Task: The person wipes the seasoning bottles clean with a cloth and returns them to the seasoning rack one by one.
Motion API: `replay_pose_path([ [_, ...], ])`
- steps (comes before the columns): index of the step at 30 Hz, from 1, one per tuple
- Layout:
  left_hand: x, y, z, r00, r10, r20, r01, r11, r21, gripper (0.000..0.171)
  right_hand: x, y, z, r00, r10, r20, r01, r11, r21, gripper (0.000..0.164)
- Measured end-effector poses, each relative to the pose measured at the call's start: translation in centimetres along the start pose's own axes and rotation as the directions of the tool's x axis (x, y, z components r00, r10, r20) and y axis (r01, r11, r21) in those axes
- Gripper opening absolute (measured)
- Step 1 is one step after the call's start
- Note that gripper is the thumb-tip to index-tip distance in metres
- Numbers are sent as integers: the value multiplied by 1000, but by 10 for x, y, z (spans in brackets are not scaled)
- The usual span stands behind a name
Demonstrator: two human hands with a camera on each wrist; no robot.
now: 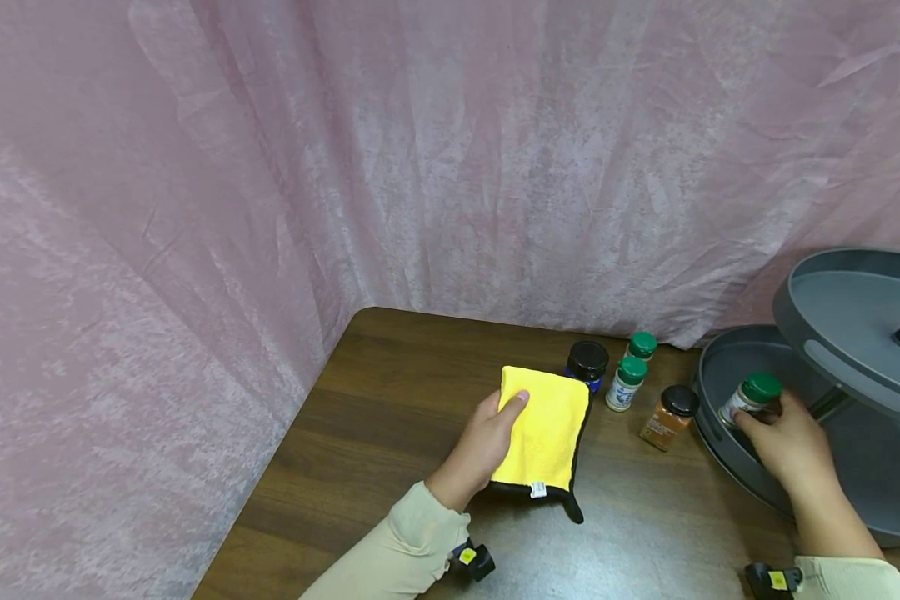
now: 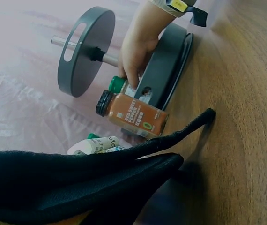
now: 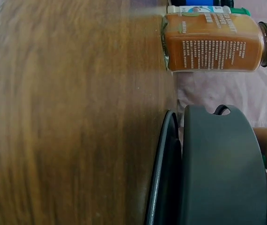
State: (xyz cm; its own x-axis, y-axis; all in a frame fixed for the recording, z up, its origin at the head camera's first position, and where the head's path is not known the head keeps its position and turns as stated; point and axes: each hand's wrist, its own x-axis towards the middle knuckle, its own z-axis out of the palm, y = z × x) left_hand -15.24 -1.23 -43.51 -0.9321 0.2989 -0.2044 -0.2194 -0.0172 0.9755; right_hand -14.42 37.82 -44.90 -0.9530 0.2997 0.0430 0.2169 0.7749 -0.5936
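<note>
My left hand (image 1: 487,446) holds a folded yellow cloth (image 1: 543,429) with black edging, its thumb on top and the other fingers hidden beneath. In the left wrist view the cloth's dark edge (image 2: 77,173) fills the lower left. At the right, my right hand (image 1: 791,442) grips a small green-capped seasoning bottle (image 1: 750,398), which is tilted over the lower tier of a grey two-tier turntable (image 1: 708,375). Just left of that tier stands a red sweet pepper jar (image 1: 667,419) with a black lid. In the right wrist view the tier's wall (image 3: 222,168) hides most of the right hand.
Behind the cloth stand a black-lidded jar with a blue label (image 1: 588,362) and two green-capped bottles, the nearer (image 1: 625,385) in front of the farther (image 1: 642,345). The turntable's upper tier (image 1: 862,292) overhangs the lower one. A pink curtain (image 1: 495,167) borders the wooden table (image 1: 375,392).
</note>
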Motion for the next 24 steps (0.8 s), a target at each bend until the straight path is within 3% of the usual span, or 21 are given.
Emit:
replay_pose_path([
  [10,0,0,1,1000,-1,-8,1,1000,-6,42,1,0,-2,999,-24,33,25,1000,-16,58],
  [16,0,0,1,1000,2,-13,-2,1000,-7,42,-4,-3,-2,998,-61,-8,62,998,5,56],
  [24,0,0,1,1000,3,-17,-3,1000,-6,42,-14,-23,-11,998,-28,-60,31,998,45,80],
])
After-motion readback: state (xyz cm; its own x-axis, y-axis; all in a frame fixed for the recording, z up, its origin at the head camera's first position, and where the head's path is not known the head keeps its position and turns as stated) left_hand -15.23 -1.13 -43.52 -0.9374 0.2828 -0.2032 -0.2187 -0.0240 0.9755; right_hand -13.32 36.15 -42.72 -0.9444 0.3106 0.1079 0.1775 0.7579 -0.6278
